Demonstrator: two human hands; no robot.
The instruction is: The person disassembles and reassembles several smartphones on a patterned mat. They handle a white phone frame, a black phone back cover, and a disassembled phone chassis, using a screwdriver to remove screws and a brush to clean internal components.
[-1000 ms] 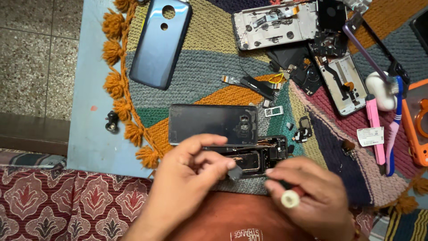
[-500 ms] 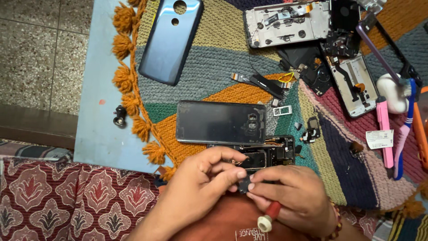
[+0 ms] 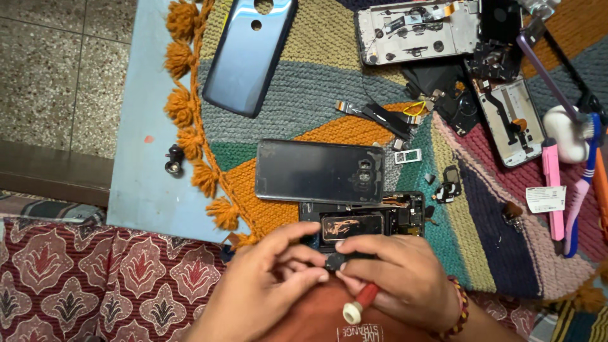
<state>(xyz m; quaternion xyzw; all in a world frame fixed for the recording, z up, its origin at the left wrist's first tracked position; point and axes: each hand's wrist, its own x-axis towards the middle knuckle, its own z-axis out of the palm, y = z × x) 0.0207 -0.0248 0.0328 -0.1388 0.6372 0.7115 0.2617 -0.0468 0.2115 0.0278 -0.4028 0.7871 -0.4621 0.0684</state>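
The left hand [image 3: 266, 288] and the right hand [image 3: 405, 278] together pinch a small black plastic part [image 3: 334, 261] at the near edge of the opened black phone body [image 3: 364, 221]. The right hand also grips a red-handled screwdriver [image 3: 361, 303]. The part looks light and fragile, so its edges are probably the safest place to hold.

Setting: informal phone-repair bench in a home. Evidence: low blue table [image 3: 142, 158] over a terrazzo floor [image 3: 57, 63]; knitted tasselled mat [image 3: 329, 101] beyond the fingertips, carrying a blue back cover [image 3: 247, 57], stripped phone frames [image 3: 411, 31], a flex cable [image 3: 380, 116]; toothbrushes [image 3: 579, 183] far right of the fingers.
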